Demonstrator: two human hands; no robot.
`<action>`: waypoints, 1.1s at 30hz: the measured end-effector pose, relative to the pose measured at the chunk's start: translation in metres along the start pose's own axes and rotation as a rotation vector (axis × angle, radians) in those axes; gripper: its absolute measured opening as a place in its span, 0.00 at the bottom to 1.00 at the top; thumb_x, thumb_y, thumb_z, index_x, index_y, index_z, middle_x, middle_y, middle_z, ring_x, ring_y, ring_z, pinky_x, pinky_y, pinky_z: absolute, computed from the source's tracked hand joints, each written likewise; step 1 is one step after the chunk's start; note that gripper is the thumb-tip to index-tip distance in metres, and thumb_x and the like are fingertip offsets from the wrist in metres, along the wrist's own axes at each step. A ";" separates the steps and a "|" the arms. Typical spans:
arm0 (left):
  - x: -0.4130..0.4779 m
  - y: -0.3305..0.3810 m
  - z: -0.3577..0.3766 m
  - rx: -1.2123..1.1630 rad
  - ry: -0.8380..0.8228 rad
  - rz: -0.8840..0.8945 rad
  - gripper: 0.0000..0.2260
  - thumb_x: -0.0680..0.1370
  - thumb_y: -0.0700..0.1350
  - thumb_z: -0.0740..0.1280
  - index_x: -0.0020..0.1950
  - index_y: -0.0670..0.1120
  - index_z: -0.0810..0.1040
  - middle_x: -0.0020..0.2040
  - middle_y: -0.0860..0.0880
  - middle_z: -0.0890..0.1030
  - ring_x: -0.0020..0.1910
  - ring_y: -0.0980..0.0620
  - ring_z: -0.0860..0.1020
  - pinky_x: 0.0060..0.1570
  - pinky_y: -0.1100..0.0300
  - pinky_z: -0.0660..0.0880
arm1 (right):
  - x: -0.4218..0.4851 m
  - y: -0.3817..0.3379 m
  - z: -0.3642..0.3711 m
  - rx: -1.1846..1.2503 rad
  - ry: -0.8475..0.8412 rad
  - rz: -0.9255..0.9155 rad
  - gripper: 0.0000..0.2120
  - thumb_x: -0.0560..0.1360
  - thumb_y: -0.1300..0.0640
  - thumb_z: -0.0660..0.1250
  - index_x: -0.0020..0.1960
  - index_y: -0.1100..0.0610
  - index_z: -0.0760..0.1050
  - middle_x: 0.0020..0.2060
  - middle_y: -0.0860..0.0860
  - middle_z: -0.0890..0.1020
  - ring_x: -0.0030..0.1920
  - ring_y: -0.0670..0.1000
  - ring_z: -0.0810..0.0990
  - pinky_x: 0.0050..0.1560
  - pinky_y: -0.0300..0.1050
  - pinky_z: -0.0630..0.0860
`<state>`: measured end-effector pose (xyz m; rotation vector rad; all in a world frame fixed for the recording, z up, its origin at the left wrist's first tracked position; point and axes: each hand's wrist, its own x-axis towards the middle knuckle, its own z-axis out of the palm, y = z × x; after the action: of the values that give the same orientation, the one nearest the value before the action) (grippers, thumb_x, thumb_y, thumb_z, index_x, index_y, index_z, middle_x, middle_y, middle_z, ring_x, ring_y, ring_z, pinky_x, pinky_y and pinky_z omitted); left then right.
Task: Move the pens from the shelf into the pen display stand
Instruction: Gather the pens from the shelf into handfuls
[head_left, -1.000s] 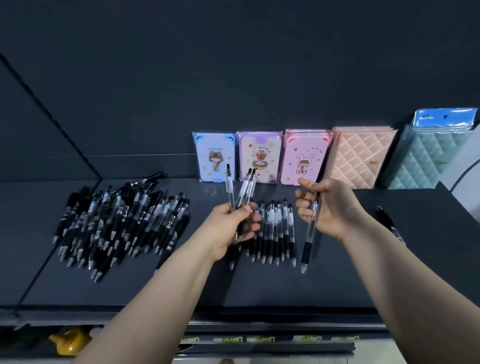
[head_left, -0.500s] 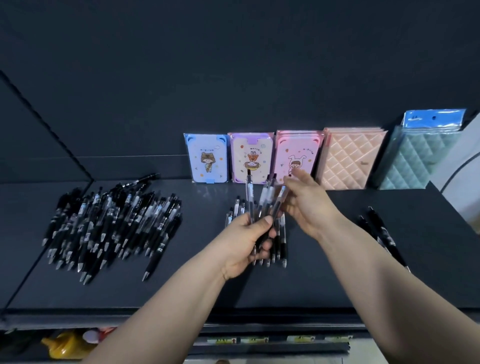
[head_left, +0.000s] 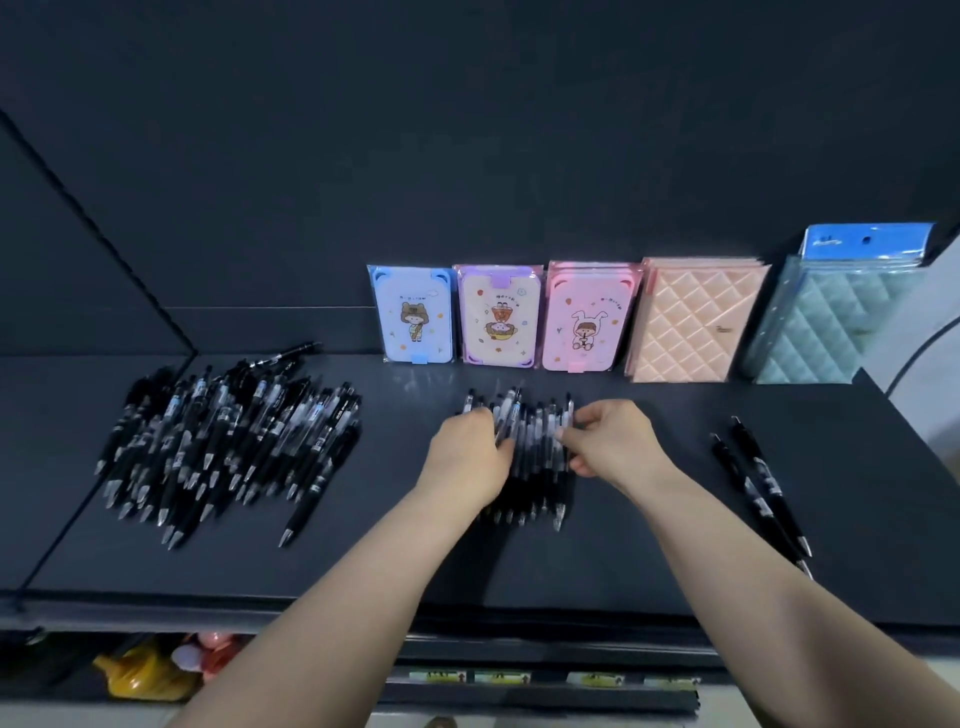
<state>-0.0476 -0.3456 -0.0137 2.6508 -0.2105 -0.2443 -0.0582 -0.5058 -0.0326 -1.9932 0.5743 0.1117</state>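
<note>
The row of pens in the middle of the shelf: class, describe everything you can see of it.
The row of pens lies side by side on the dark shelf, in front of the cartoon cards. They look like plastic click pens: clear upper barrels, black grips, metal tips toward the camera. The left hand grips a few at the left end, tilted across the others; fingers of the right hand curl against the right end.

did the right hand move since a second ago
Yes. The right hand dropped down and left, from beside the pink bunny card's bottom edge to the row of black-and-clear pens in front of it.
</note>
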 end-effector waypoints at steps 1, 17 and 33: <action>0.000 0.000 0.002 0.035 0.016 0.006 0.09 0.79 0.48 0.63 0.46 0.43 0.70 0.45 0.46 0.75 0.44 0.46 0.74 0.41 0.58 0.68 | -0.001 0.002 0.000 -0.011 0.006 -0.011 0.14 0.72 0.61 0.71 0.53 0.68 0.76 0.34 0.57 0.79 0.28 0.54 0.79 0.36 0.50 0.83; -0.019 -0.043 -0.014 0.134 0.253 0.127 0.21 0.79 0.56 0.60 0.69 0.49 0.69 0.60 0.48 0.74 0.60 0.46 0.71 0.55 0.56 0.72 | -0.021 -0.008 0.010 -0.597 0.150 -0.325 0.25 0.75 0.47 0.65 0.68 0.58 0.70 0.61 0.59 0.74 0.63 0.62 0.71 0.62 0.51 0.69; -0.002 -0.314 -0.151 0.132 0.208 -0.176 0.33 0.77 0.62 0.60 0.76 0.46 0.56 0.72 0.40 0.63 0.68 0.38 0.63 0.65 0.48 0.64 | -0.062 -0.125 0.250 -0.530 0.041 -0.127 0.34 0.75 0.40 0.63 0.73 0.58 0.61 0.68 0.62 0.67 0.67 0.62 0.69 0.63 0.50 0.68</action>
<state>0.0151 -0.0035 -0.0270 2.8038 0.0779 -0.0092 -0.0162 -0.2226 -0.0311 -2.5456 0.4736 0.1581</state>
